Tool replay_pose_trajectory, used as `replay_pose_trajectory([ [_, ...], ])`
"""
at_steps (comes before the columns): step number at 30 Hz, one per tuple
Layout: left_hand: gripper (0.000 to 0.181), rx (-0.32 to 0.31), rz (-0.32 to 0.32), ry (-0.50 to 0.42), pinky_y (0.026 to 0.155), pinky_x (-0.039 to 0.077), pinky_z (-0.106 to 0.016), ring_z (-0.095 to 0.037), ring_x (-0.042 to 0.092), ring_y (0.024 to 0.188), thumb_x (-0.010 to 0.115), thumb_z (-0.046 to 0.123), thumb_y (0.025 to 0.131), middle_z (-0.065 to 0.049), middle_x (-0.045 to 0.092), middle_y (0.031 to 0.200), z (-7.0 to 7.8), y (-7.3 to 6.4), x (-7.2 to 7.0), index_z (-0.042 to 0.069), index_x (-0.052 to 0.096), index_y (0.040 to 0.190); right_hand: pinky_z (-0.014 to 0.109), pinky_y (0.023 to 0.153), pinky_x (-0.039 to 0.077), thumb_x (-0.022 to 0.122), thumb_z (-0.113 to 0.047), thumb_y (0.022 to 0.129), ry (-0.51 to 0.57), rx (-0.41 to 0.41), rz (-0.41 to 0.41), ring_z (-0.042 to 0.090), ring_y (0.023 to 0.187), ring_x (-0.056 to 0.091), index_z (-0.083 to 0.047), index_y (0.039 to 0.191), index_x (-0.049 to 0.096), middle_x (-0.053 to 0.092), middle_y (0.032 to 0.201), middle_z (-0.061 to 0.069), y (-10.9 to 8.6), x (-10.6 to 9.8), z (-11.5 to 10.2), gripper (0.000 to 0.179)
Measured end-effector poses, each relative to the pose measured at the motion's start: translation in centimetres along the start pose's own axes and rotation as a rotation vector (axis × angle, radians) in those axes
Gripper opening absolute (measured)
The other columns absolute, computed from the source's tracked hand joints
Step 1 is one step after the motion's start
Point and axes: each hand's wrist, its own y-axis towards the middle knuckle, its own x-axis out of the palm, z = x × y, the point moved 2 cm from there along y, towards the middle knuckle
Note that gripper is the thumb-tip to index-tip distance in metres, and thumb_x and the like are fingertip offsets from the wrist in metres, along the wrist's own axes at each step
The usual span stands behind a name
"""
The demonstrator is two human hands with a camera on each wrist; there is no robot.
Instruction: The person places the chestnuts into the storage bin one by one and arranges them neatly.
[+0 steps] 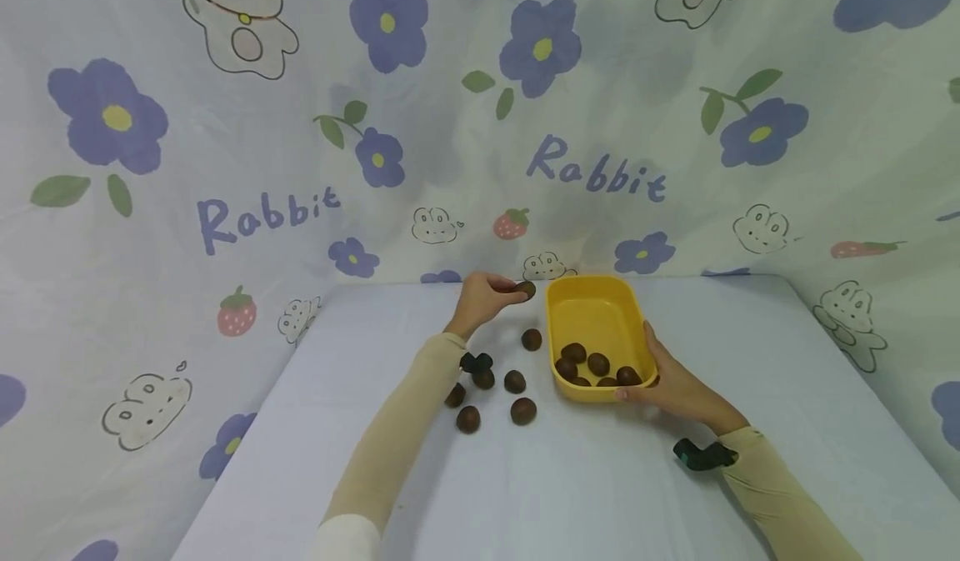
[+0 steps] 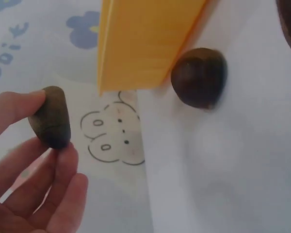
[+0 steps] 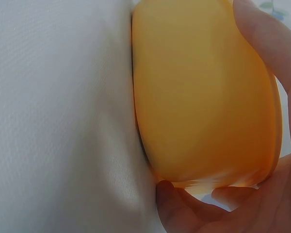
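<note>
My left hand (image 1: 483,301) pinches a brown chestnut (image 2: 53,116) between thumb and fingertips, raised just left of the far end of a yellow plastic box (image 1: 600,315). My right hand (image 1: 678,386) grips that box at its near right corner, with the thumb along the near wall and the fingers round the right side. Inside the box, several chestnuts (image 1: 597,364) lie gathered at the near end. One loose chestnut (image 1: 532,340) sits on the table close to the box's left wall; in the left wrist view it shows dark and glossy.
More loose chestnuts (image 1: 522,412) lie on the white-covered table (image 1: 585,494) left of the box, some partly behind the left forearm. A cloth (image 1: 450,127) printed with flowers and rabbits hangs behind the table and at its sides. Each wrist wears a dark band (image 1: 705,454).
</note>
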Motion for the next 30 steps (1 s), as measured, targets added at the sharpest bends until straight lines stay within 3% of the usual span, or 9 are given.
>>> replay_pose_trajectory([
  [8, 0.033, 0.016, -0.035, 0.052, 0.067, 0.049, -0.025, -0.018, 0.059, 0.087, 0.089, 0.036, 0.08, -0.002, 0.077, 0.106, 1.4, 0.6, 1.4, 0.014, 0.083, 0.104, 0.076, 0.119, 0.016, 0.085, -0.043, 0.082, 0.001, -0.001, -0.002, 0.054, 0.157, 0.007, -0.012, 0.162, -0.022, -0.006, 0.173, 0.026, 0.0, 0.1, 0.0, 0.138],
  [17, 0.031, 0.099, -0.085, 0.12, 0.059, 0.039, -0.023, -0.017, 0.052, 0.077, 0.087, 0.035, 0.084, -0.003, 0.07, 0.094, 2.7, 1.4, 3.5, 0.013, 0.083, 0.105, 0.076, 0.119, 0.017, 0.084, -0.044, 0.083, -0.016, -0.004, 0.001, 0.056, 0.156, 0.008, -0.01, 0.162, -0.022, -0.006, 0.172, 0.028, 0.0, 0.0, 0.1, 0.136],
  [24, 0.032, 0.072, -0.122, 0.18, 0.064, 0.043, -0.024, -0.018, 0.052, 0.087, 0.088, 0.039, 0.082, -0.003, 0.065, 0.105, 3.0, 1.6, 4.9, 0.014, 0.084, 0.102, 0.076, 0.119, 0.015, 0.084, -0.046, 0.083, -0.018, 0.015, -0.01, 0.056, 0.156, 0.006, -0.011, 0.162, -0.023, -0.008, 0.172, 0.027, 0.1, 0.2, 0.2, 0.137],
  [30, 0.035, 0.053, -0.16, 0.242, 0.08, 0.055, -0.03, -0.017, 0.06, 0.097, 0.089, 0.039, 0.08, -0.002, 0.069, 0.113, 3.3, 1.6, 6.0, 0.013, 0.082, 0.103, 0.075, 0.119, 0.017, 0.084, -0.045, 0.083, -0.024, 0.005, 0.002, 0.056, 0.156, 0.008, -0.01, 0.162, -0.022, -0.006, 0.172, 0.028, 0.1, 0.0, 0.2, 0.137],
])
